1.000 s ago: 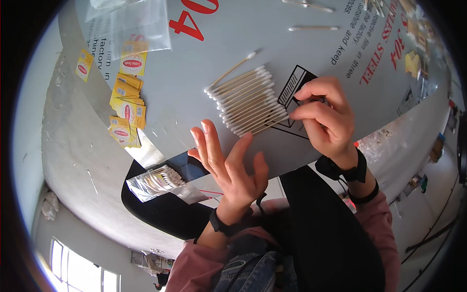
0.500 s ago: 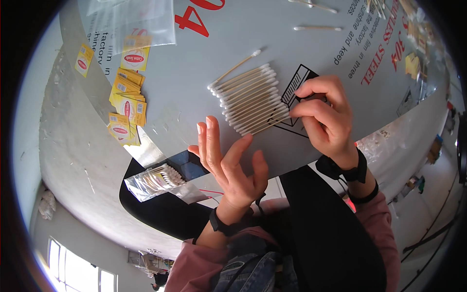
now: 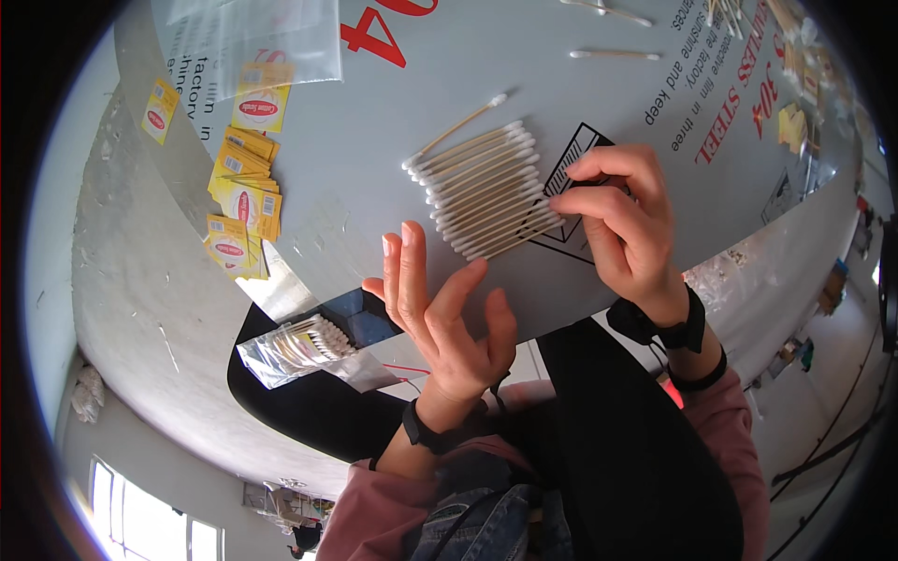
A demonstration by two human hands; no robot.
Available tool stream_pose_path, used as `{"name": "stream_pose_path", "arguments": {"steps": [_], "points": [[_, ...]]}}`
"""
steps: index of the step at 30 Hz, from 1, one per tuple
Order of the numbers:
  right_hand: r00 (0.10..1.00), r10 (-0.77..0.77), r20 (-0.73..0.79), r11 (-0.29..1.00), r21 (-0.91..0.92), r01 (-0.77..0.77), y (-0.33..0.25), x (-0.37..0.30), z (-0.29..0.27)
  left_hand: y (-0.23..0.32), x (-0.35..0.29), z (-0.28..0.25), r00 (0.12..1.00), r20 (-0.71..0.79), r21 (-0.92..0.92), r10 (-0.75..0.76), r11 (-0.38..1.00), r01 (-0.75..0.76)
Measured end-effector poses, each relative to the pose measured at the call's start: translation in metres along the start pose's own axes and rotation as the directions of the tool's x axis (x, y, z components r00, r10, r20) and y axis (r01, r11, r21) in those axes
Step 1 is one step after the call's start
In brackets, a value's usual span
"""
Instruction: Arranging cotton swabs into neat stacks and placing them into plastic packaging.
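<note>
Cotton swabs [image 3: 491, 192] lie side by side in a neat slanted row on the grey sheet-covered table [image 3: 393, 112]. One more cotton swab [image 3: 454, 131] rests at an angle against the row's upper left end. My right hand [image 3: 631, 229] is at the row's right side, fingers curled but apart, one fingertip against the white swab tips. Nothing shows in its grasp. Palm up and fingers spread, my left hand [image 3: 444, 332] stands by the row's near edge. Its index fingertip is close to the lowest swab's left end; whether they touch I cannot tell.
Yellow cards [image 3: 248, 201] lie in an overlapping stack at the left, below a clear plastic bag [image 3: 281, 42]. A filled bag of swabs [image 3: 295, 351] sits at the near left edge. Loose swabs [image 3: 613, 54] lie farther back, with a heap at the far right.
The view has shifted very slightly. Both hands and the row of swabs keep nearly the same places; my right fingertip sits a touch closer to the swab tips.
</note>
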State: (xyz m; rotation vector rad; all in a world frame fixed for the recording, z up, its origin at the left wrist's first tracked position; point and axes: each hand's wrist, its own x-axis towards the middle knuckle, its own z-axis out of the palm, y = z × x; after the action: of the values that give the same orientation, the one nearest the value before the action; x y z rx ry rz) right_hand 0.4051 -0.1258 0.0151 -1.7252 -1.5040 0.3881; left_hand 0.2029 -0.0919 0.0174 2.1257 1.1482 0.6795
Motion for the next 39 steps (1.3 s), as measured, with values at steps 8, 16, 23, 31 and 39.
{"name": "stream_pose_path", "arguments": {"steps": [8, 16, 23, 31, 39], "points": [[1.0, -0.005, 0.019, 0.999, -0.037, 0.005, -0.0028, 0.0021, 0.0012, -0.0002, -0.0003, 0.0006, 1.0, -0.002, -0.012, -0.003, 1.0, 0.003], [1.0, -0.005, 0.023, 0.999, -0.035, 0.005, -0.0037, 0.0027, 0.0008, -0.0003, 0.0001, 0.0008, 1.0, 0.001, -0.019, -0.007, 1.0, 0.007], [1.0, 0.004, 0.019, 0.999, -0.053, -0.003, -0.0043, 0.0037, 0.0032, 0.0004, 0.0002, 0.0004, 1.0, -0.002, -0.012, -0.008, 1.0, 0.008], [1.0, -0.005, 0.023, 0.998, -0.069, 0.006, -0.0024, 0.0029, 0.0031, 0.0003, 0.0004, 0.0004, 1.0, -0.005, -0.019, -0.007, 1.0, 0.007], [0.999, 0.01, 0.031, 0.994, -0.105, -0.007, -0.0049, 0.0042, 0.0036, -0.0023, -0.001, 0.0004, 0.999, 0.044, -0.004, -0.004, 1.0, 0.004]]}}
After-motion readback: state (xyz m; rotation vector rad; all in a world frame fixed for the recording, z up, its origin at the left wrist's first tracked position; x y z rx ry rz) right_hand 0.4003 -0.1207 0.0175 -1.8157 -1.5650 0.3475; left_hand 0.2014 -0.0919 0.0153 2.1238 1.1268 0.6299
